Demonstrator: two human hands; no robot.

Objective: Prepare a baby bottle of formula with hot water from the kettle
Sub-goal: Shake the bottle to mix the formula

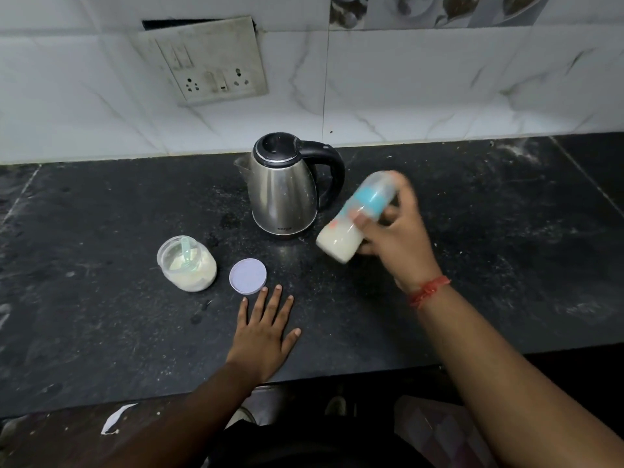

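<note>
Fingers of your right hand are curled round the baby bottle, thumb across its front near the blue collar, and the bottle is tilted above the black counter just to the right of the kettle — base low and toward you, capped top up and away. It shows blurred, which reads as shaking. Pale, milky liquid fills the lower part, so powder and water look to be in already and mixing appears to be the step in hand.

Your left hand lies flat on the counter, fingers straight and spread, their tips just short of the lilac lid. The open formula jar stands left of that lid with a pale green scoop inside.

To do the mixing well, clamp low on the collar so the top cannot loosen, and swing from the wrist in short strokes rather than wide arcs — the kettle's handle is near your knuckles. Whether the collar is fully screwed down cannot be told from here, so check it with a twist before shaking harder. Look through the clear wall for lumps at the base; none can be made out through the blur. The jar is uncovered, so the lid is within easy reach of the resting hand once you are satisfied.
</note>
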